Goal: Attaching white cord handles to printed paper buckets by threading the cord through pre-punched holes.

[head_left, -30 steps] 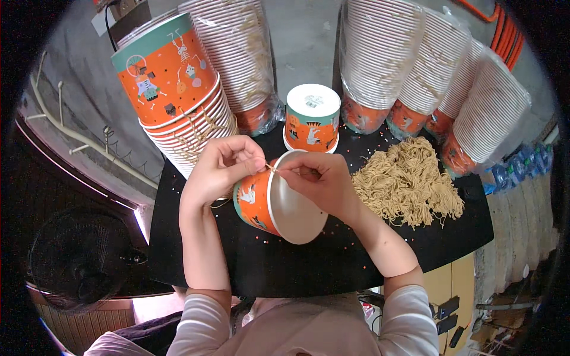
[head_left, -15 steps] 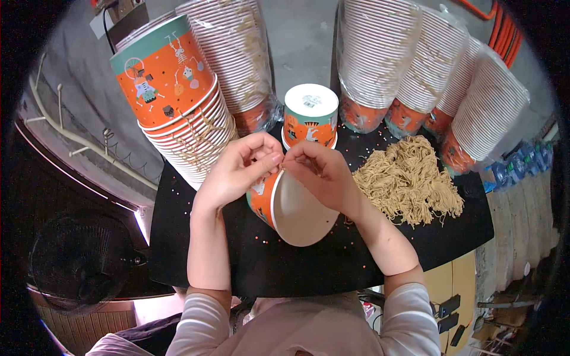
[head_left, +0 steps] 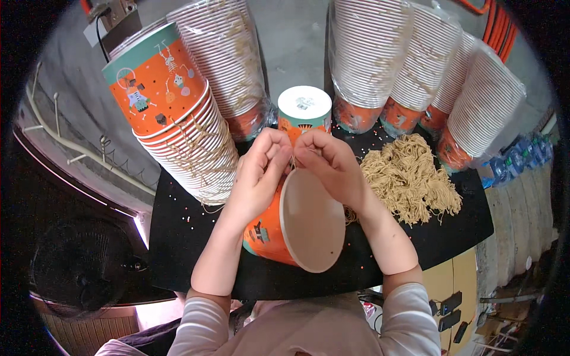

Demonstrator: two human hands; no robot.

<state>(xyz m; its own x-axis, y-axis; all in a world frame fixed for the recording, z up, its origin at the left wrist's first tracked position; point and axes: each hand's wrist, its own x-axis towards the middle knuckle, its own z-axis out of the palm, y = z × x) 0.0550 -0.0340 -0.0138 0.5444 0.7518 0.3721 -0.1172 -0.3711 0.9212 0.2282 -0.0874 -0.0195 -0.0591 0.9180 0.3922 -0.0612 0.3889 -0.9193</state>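
Thumb and fingertips of the left hand are pinched together on a thin strand of cord, and those of the right hand close on it too. The two grips nearly touch each other, just above the top of a tub's rim; how the cord runs inside the fingers is hidden.

The orange and green paper tub sits tilted between the forearms, its wide pale mouth turned to the right and toward the person. The left hand and wrist lie just beside its outer wall, and the right hand overlaps the mouth's upper right part.

Below the tub's rim runs a narrow bare strip of the black table, ending at its curved near edge. There is bare room outside the left forearm, where small beads are scattered, and more outside the right forearm, toward the table's right edge.

Just beyond the hands stands an upside-down tub, its white base uppermost, leaving little space ahead. A heap of tan cord spreads right of the right hand. On the left, a leaning nested stack of tubs, strung with cord, stands near the left hand.

At the back, one plastic-wrapped stack rises on the left and several wrapped stacks on the right, with a gap before the grey wall between them.
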